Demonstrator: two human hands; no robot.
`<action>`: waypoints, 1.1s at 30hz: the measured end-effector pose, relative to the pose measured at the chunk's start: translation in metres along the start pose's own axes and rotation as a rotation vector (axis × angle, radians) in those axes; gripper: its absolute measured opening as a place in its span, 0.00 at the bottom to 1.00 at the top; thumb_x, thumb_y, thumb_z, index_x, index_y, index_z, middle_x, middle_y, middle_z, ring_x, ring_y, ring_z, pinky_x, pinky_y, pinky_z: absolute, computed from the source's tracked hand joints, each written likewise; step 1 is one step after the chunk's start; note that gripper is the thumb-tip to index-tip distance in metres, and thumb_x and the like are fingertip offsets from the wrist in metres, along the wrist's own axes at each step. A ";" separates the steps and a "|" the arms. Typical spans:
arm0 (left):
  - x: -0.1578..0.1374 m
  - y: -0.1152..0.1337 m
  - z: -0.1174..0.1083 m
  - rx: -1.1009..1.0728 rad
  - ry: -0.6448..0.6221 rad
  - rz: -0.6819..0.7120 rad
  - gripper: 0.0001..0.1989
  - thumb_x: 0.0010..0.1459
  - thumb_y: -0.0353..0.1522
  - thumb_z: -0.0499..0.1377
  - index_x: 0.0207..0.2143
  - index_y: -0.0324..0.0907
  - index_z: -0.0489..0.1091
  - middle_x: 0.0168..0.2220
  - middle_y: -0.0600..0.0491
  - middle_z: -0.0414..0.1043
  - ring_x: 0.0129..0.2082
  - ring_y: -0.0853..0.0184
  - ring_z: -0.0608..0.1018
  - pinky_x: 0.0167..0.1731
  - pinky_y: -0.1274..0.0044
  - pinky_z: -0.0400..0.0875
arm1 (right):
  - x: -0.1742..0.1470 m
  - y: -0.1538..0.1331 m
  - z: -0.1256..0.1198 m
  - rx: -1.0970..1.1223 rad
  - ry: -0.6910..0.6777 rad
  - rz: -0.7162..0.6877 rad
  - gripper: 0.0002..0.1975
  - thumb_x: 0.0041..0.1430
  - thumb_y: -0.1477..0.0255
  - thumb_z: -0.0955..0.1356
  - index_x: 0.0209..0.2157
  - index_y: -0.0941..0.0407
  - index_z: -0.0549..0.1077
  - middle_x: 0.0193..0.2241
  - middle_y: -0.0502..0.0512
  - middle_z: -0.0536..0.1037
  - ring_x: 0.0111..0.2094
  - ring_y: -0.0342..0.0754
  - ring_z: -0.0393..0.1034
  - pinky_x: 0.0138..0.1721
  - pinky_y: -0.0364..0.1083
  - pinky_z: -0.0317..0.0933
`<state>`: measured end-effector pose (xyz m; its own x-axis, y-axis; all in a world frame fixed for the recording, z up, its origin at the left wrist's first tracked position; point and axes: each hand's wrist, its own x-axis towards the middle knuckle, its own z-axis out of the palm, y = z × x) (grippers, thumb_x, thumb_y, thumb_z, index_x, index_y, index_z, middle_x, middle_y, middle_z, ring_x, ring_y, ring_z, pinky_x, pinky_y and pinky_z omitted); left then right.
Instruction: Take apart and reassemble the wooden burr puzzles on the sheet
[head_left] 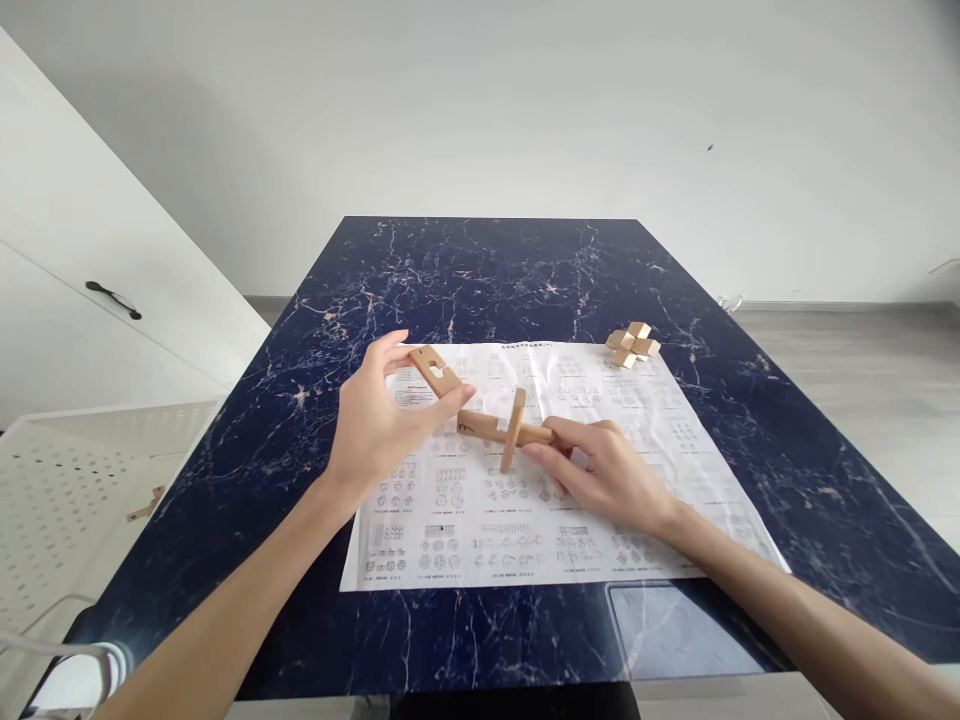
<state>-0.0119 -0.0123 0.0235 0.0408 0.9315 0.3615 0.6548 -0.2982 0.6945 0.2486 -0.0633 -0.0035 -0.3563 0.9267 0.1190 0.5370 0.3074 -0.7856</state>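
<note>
Between the thumb and fingers of my left hand [386,405] is a flat wooden puzzle piece [435,371] with a notch cut in its middle and a small mark near its far end. My right hand [600,465] pinches the right end of two joined wooden puzzle pieces [484,427]: one long bar with a dark mark on its left end, and one flat piece crossing it. The two hands' pieces are close together, just above a printed instruction sheet [517,520]; I cannot tell whether they touch.
An assembled wooden burr puzzle [632,345] sits at the sheet's far right corner. The sheet lies on a dark blue marbled table [480,270]. A perforated white bin [75,480] with a wooden piece [146,505] stands left, below a white cabinet [90,220].
</note>
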 end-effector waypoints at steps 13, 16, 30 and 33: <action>0.001 -0.020 0.008 0.295 -0.024 0.336 0.32 0.68 0.40 0.61 0.69 0.42 0.56 0.69 0.37 0.62 0.71 0.47 0.64 0.69 0.51 0.63 | 0.002 -0.004 -0.006 0.207 0.065 0.136 0.25 0.74 0.52 0.64 0.26 0.52 0.65 0.18 0.48 0.72 0.19 0.43 0.63 0.25 0.47 0.57; -0.004 -0.004 0.006 0.097 -0.092 0.526 0.29 0.68 0.33 0.59 0.68 0.48 0.58 0.68 0.43 0.63 0.70 0.51 0.66 0.70 0.54 0.63 | 0.002 -0.004 -0.008 0.256 0.023 0.150 0.26 0.74 0.50 0.64 0.25 0.52 0.66 0.17 0.48 0.71 0.19 0.43 0.62 0.25 0.46 0.57; -0.024 0.010 0.013 -0.128 -0.456 0.572 0.47 0.53 0.46 0.75 0.70 0.53 0.57 0.64 0.44 0.72 0.63 0.46 0.75 0.62 0.53 0.73 | -0.001 -0.010 -0.010 0.475 -0.312 0.103 0.25 0.73 0.50 0.65 0.30 0.55 0.73 0.15 0.44 0.66 0.17 0.40 0.54 0.21 0.45 0.48; -0.021 0.011 0.010 -0.125 -0.402 0.559 0.46 0.51 0.46 0.76 0.67 0.51 0.59 0.61 0.44 0.73 0.61 0.47 0.77 0.61 0.54 0.74 | 0.000 -0.005 -0.012 0.530 -0.274 0.127 0.24 0.72 0.51 0.67 0.28 0.54 0.71 0.14 0.43 0.64 0.16 0.40 0.52 0.21 0.46 0.46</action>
<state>0.0021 -0.0333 0.0167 0.6380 0.6291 0.4440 0.3633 -0.7543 0.5468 0.2553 -0.0626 0.0078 -0.5361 0.8381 -0.1009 0.1601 -0.0164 -0.9870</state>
